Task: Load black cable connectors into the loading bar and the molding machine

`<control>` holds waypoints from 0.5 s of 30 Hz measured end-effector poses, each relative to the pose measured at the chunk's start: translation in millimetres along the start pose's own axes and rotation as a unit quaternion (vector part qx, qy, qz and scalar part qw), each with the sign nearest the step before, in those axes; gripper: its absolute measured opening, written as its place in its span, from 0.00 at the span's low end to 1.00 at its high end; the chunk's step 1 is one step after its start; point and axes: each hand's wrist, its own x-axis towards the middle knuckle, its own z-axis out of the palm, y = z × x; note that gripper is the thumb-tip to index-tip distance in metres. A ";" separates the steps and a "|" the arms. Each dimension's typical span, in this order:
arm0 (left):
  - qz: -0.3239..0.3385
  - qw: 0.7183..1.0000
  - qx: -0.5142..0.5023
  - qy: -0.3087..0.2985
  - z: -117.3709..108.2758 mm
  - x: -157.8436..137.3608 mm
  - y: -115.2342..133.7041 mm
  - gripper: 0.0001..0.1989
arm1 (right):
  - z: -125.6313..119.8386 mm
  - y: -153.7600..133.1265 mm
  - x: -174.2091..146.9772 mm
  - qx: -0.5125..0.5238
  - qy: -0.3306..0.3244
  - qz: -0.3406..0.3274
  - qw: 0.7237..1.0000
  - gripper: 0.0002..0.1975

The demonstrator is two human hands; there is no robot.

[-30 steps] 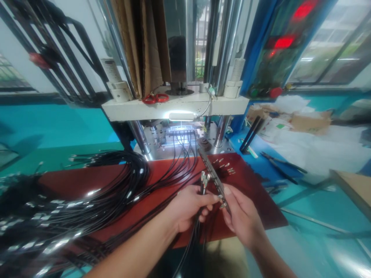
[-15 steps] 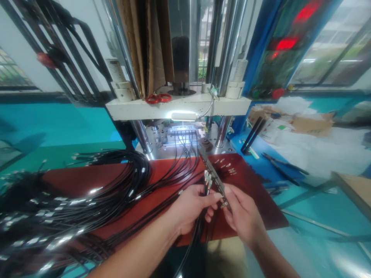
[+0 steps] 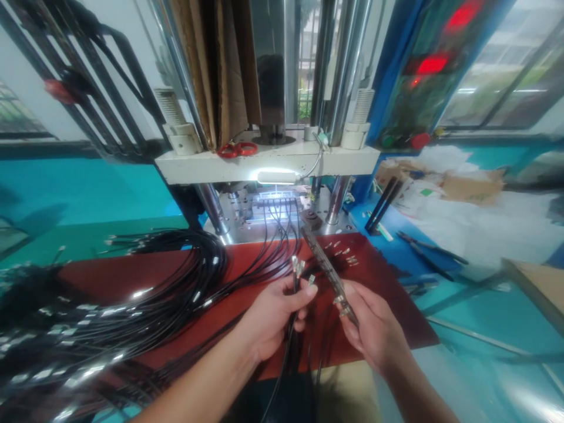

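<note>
Several black cables (image 3: 291,326) with small metal connectors (image 3: 298,267) at their tips are pinched in my left hand (image 3: 282,308), and their tails hang down below it. My right hand (image 3: 374,326) is closed around the near end of a long dark slotted bar (image 3: 325,264), which slants up and away to the left. Small brassy pieces (image 3: 341,304) sit on the bar close to my right fingers. A gap separates the cable tips from the bar. Behind the bar, several loose metal connectors (image 3: 351,259) lie on the red-brown board (image 3: 388,305).
A press with a white crossbeam (image 3: 308,161) stands ahead, with cables running into its lit fixture (image 3: 275,200). Red-handled scissors (image 3: 238,150) rest on the beam. A large bundle of black cables (image 3: 176,294) covers the left side. Pliers (image 3: 425,252) lie at right.
My left hand has drawn away to the left from the bar, with the cables in it. My right hand still grips the bar in nearly the same place.
</note>
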 end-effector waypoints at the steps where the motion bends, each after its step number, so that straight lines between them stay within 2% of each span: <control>1: 0.009 1.000 0.008 0.013 1.5 0.7 -1.0 0.18 | 1.1 -0.6 -0.5 -0.001 0.006 0.001 1.000 0.27; 5: 0.022 0.999 0.029 0.029 7.1 -1.0 0.0 0.18 | 4.5 -2.7 -2.3 0.001 0.027 0.003 1.000 0.25; 10: -0.031 0.999 0.029 0.026 6.2 -5.2 3.1 0.16 | 1.3 -2.2 -1.8 -0.012 0.005 0.015 1.000 0.27; 15: 0.027 0.999 0.023 -0.036 3.2 -11.2 10.6 0.11 | -0.2 -2.0 -0.8 -0.016 0.008 0.015 1.000 0.26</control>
